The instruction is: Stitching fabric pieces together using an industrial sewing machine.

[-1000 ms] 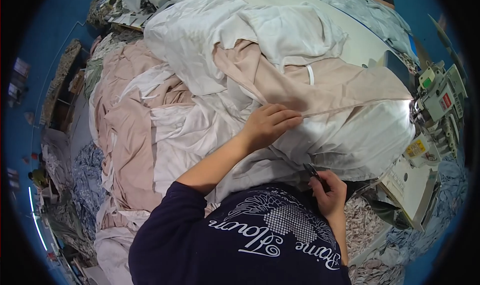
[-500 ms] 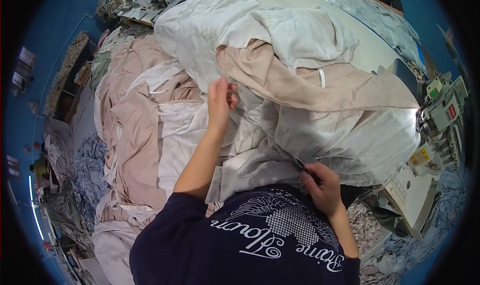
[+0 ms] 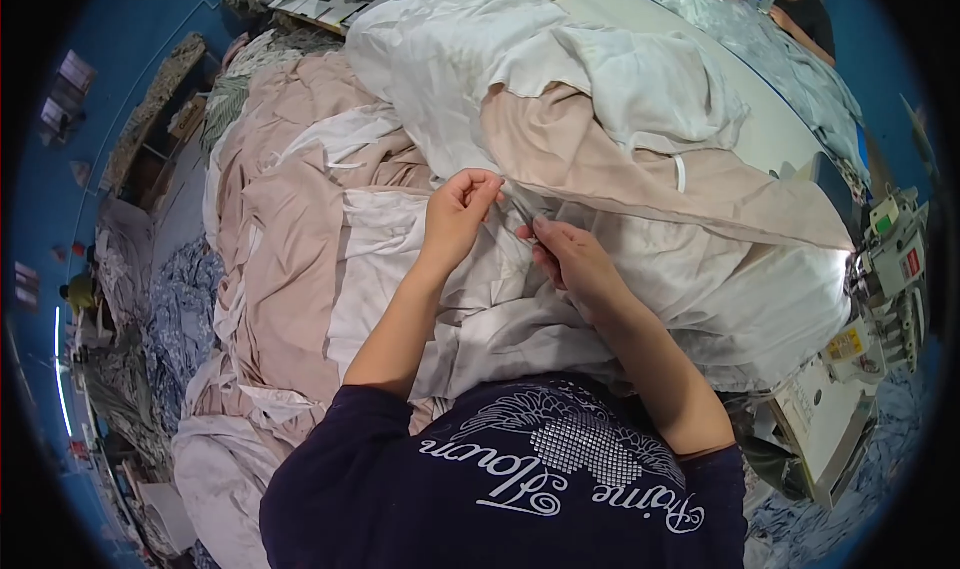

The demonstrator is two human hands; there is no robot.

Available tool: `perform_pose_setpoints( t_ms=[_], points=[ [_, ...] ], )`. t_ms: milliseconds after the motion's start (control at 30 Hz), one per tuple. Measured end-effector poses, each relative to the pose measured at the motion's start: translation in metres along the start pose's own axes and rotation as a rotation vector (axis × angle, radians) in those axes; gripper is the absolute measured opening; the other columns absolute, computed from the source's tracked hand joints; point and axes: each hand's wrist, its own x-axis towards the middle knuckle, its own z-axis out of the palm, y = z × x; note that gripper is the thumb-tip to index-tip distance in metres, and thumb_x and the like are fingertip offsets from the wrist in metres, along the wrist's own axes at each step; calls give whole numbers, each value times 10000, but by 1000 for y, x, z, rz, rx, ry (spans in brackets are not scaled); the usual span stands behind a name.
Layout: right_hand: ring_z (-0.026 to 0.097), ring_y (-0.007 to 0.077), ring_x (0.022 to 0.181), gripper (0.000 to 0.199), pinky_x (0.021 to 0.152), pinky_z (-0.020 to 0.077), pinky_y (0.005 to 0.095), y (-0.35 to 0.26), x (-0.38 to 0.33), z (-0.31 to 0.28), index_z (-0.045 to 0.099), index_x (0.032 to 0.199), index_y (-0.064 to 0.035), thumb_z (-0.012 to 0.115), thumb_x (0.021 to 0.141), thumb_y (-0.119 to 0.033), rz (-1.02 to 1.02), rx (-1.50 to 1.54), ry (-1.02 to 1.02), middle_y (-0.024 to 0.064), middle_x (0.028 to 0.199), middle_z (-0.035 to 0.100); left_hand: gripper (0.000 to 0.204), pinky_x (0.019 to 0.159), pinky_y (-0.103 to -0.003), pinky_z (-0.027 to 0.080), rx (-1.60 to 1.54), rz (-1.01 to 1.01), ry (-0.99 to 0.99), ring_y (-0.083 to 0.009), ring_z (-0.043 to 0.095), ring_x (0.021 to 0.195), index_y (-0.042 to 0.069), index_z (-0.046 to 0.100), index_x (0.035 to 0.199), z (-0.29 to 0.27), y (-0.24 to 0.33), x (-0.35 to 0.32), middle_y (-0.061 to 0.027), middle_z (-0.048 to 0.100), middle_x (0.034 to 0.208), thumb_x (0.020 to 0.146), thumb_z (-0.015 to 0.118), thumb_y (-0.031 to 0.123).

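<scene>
My left grip point(image 3: 462, 217), fingertips pressed together, contents I cannot tell, sits by the pink cloth point(image 3: 570, 159) stretching toward the right edge of the tabletop point(image 3: 768, 124); my right grip point(image 3: 580, 261) pinches slim snips point(image 3: 522, 211), tips best kept clear of the cloth.

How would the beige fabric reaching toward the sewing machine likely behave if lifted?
The beige fabric would probably flop, since it already lies in soft folds. Its thin-looking edge suggests a lifted portion would feel light. Its narrow end reaches the sewing machine, so a pull might meet resistance there.
</scene>
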Motion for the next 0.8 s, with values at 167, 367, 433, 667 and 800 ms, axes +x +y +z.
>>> perform_pose_setpoints(
  t_ms=[167,367,433,667,800],
  points=[
    [324,21,523,302,456,233,186,-12,11,15,600,981,-85,480,935,-358,57,78,18,-84,669,433,137,532,-172,364,119,71,1,-30,450,593,26,594,929,-9,1,-6,12,592,770,898,576,158],
    [300,25,477,291,434,235,197,-17,28,11,569,879,-88,530,904,-375,82,225,-16,-72,655,412,134,540,-177,373,167,95,-10,-32,456,598,30,579,919,-9,-4,2,19,573,750,903,568,162],
    [276,23,444,267,414,219,201,-23,29,17,566,858,-105,529,905,-364,66,207,-2,-87,626,394,134,541,-179,375,164,118,-21,-29,457,603,30,576,915,-12,-4,4,25,565,746,909,559,163],
    [266,16,402,223,363,183,209,-13,34,9,580,848,-107,532,904,-317,-26,157,21,-95,572,381,125,522,-184,350,173,103,6,-20,425,587,26,594,888,-1,1,-1,58,528,663,891,571,149],
    [284,18,420,230,379,189,202,-12,9,5,591,871,-84,520,911,-298,-47,171,-80,-85,585,399,101,527,-186,373,259,155,-109,-31,455,588,35,572,878,-2,-1,-11,47,531,693,887,563,135]
  ],
)
